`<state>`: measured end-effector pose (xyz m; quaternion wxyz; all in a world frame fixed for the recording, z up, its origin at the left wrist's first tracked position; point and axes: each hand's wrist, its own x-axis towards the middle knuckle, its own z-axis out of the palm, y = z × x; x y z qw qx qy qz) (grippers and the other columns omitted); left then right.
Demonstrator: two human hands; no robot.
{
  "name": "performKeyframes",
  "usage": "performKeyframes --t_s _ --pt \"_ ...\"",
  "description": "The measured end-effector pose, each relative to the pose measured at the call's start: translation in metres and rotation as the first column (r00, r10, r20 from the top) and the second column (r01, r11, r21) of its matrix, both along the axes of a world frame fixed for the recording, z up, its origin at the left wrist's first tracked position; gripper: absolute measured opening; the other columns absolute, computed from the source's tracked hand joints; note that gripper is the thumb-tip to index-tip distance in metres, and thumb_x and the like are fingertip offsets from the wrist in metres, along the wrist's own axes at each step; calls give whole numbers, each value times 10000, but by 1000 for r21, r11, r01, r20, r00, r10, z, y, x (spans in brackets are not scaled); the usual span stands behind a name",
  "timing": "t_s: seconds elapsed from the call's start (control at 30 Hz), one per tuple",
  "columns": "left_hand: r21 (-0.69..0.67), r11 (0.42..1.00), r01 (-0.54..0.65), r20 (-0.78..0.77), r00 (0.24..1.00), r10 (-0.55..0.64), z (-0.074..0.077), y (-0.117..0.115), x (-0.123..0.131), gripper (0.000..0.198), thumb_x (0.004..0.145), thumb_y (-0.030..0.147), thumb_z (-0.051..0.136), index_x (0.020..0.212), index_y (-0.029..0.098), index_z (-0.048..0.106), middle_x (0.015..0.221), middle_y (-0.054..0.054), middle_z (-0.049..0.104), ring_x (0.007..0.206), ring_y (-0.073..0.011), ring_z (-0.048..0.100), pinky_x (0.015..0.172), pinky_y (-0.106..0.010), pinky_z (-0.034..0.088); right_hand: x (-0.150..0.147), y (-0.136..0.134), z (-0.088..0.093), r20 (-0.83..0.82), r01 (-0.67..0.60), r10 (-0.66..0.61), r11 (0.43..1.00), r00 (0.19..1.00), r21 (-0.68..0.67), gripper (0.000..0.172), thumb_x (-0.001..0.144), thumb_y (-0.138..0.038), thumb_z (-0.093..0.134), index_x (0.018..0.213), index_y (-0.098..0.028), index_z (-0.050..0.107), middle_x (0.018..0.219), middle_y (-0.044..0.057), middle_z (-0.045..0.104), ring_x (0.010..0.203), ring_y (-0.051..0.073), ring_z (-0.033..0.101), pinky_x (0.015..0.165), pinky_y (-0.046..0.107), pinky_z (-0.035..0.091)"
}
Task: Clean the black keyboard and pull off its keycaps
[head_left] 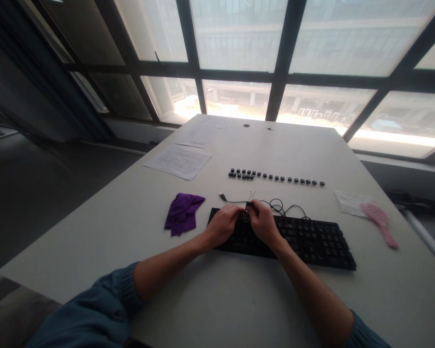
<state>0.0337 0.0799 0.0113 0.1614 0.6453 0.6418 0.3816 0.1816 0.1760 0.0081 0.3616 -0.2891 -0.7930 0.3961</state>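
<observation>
Both hands rest on the far-left part of a black keyboard [293, 237] that lies on the white bench [94, 232]. The left hand [223, 224] sits with its fingers curled down onto the upper key rows; whether it pinches anything there I cannot tell. The right hand [263, 222] is just beside it, almost touching, with its fingers bunched around something small and dark at the keyboard's far edge; it is too small to tell what it is. Both forearms come out of blue sleeves pushed up toward the elbows.

Just beyond the keyboard its thin black cable [275, 205] lies in loose loops, its plug end [223, 195] pointing left. Farther back, a row of loose black keycaps [275, 177] runs across the bench, bunched more thickly at its left end. A crumpled purple cloth [183, 212] lies just left of the keyboard. To the right, well apart from the hands, a pink brush [380, 222] rests partly on a white sheet. Printed papers [177, 162] lie at the far left, before large windows
</observation>
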Motion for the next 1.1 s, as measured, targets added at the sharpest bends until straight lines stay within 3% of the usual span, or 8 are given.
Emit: performKeyframes --t_s 0.57,1.1 --pt "-16 998 58 -149 987 -60 -4 3 -2 99 891 237 671 985 225 702 1045 -56 688 1043 -241 602 977 -391 477 5 -10 -1 8 -86 86 985 996 147 208 963 -258 483 759 -227 513 751 29 584 699 192 520 670 301 398" --pt "-52 997 60 -222 972 -70 1 3 4 83 929 214 615 995 217 666 1049 -57 676 1038 -231 622 946 -352 497 9 -13 -2 -52 -90 100 981 994 170 235 984 -245 461 758 -226 523 763 26 565 724 186 534 699 300 425"
